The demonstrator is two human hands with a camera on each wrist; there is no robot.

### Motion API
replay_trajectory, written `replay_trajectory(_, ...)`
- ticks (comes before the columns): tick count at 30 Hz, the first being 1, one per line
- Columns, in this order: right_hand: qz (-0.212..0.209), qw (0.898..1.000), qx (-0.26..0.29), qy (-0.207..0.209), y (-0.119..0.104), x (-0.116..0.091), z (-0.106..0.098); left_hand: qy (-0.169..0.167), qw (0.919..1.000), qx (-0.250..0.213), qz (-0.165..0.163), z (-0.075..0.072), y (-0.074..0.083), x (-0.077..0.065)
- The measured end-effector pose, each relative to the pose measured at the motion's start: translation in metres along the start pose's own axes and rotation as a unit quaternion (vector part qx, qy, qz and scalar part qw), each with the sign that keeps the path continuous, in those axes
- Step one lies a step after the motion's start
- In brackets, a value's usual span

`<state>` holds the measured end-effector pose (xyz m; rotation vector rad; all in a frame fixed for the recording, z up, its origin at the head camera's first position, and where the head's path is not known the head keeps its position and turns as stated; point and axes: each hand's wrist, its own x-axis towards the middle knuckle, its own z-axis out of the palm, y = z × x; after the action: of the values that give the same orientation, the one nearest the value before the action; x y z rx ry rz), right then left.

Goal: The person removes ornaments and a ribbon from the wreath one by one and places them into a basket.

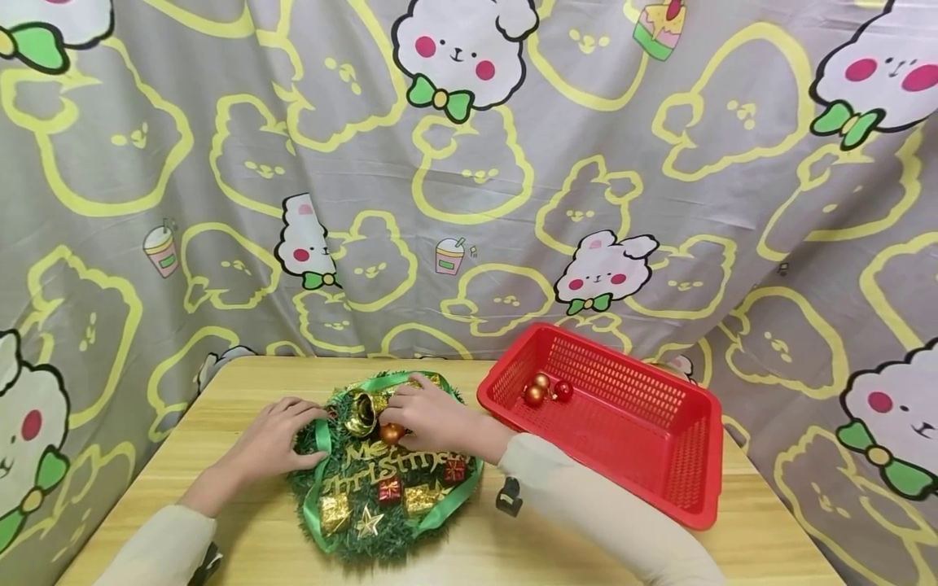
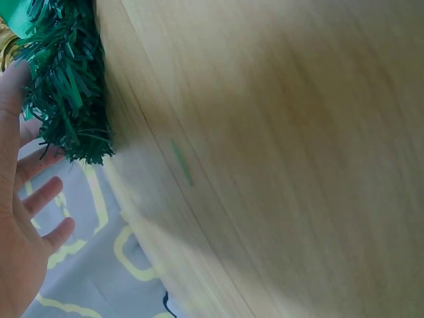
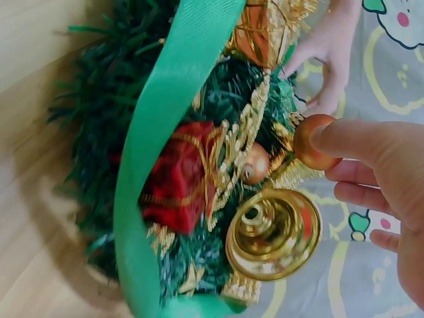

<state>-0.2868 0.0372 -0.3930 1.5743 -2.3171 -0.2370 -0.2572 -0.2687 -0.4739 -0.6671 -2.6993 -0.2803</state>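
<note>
A round green tinsel wreath (image 1: pixel 384 544) lies on the table, trimmed with green ribbon (image 1: pixel 313 509), gift boxes and gold "Merry Christmas" lettering (image 1: pixel 374 472). My right hand (image 1: pixel 428 415) pinches an orange-gold ball ornament (image 3: pixel 306 154) between thumb and fingers, over the wreath's upper part. Beside that ball is a shiny gold bell (image 3: pixel 275 235). A smaller ball (image 3: pixel 256 163) sits among the greenery close by. At the wreath's left edge rests my left hand (image 1: pixel 274 431), its fingers spread and fairly straight against the tinsel.
On the right of the table (image 1: pixel 242 505) stands a red plastic basket (image 1: pixel 623 439) with a few gold and red balls (image 1: pixel 535 395) in its left corner. Behind the table hangs a grey patterned curtain (image 1: pixel 469 236). A green tinsel strand (image 2: pixel 181 162) lies on the wood.
</note>
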Motion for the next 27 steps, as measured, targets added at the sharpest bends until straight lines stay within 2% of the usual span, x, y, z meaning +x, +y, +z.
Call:
replay_trajectory(7, 0.009, 1.0, 0.025, 0.006, 0.012, -0.017, -0.006, -0.003, 1.0, -0.002, -0.002, -0.001, 0.0, 0.0)
replay_trajectory(12, 0.004, 1.0, 0.02, 0.015, 0.015, -0.028, -0.014, -0.003, 1.0, -0.004, -0.001, -0.001, 0.001, 0.0)
replay_trajectory(27, 0.003, 0.999, 0.031, 0.03, 0.035, -0.045, -0.021, -0.004, 1.0, -0.009, 0.0, -0.003, -0.003, 0.0)
